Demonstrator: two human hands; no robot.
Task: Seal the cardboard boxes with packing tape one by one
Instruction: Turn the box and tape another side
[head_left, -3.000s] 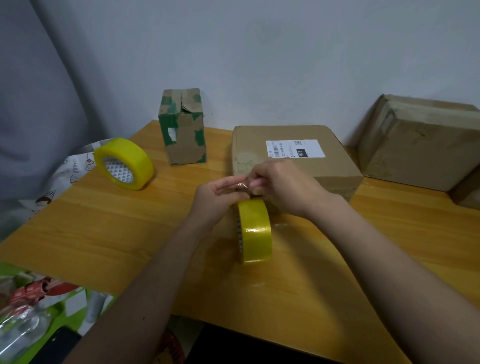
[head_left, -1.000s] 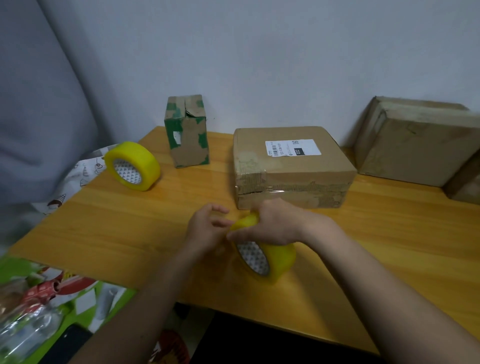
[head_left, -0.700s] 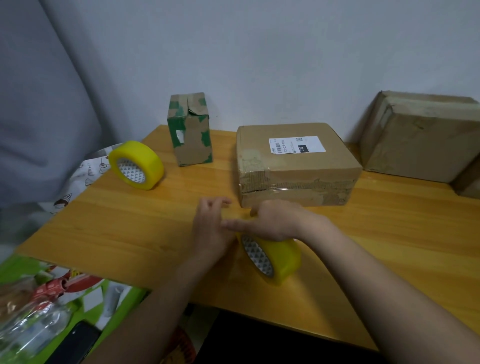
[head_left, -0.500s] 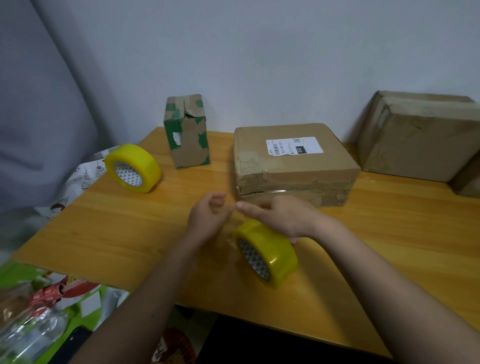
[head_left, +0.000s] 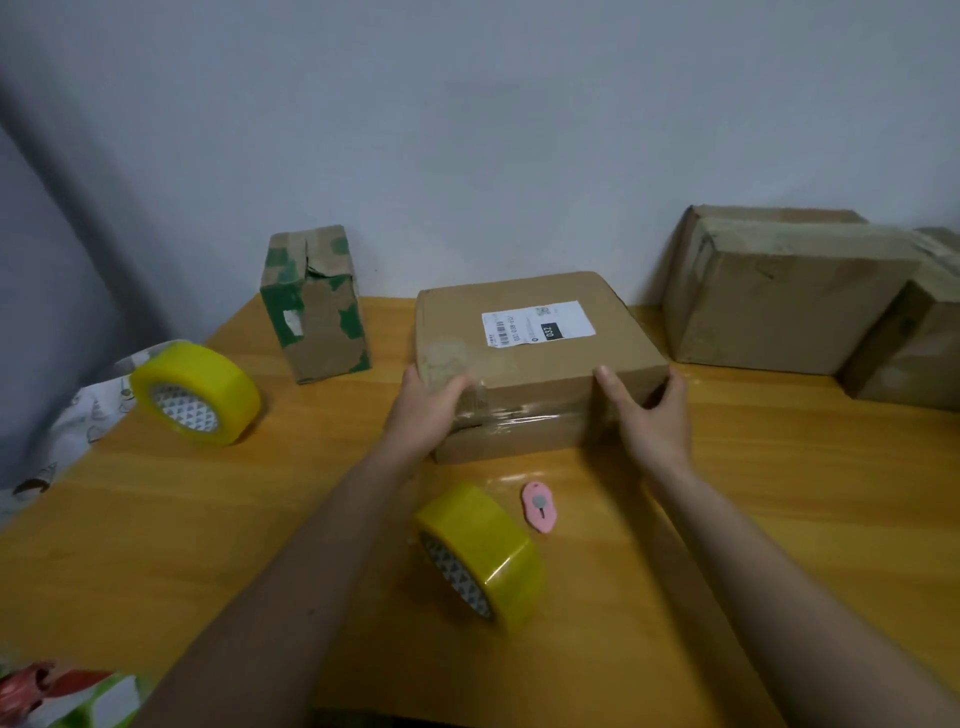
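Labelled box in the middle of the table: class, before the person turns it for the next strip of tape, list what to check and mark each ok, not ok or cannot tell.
1. Both hands on the labelled box: left hand and right hand grip its front corners. Ok.
2. Front seam taped: clear tape crosses it. Ok.
3. Other sides sealed: hidden. Cannot tell.
4. Tape roll within reach, near the table's front edge. Ok.
5. Pink cutter beside the roll; blade state cannot tell.
6. Room to turn: green-patched box stands apart. Ok.
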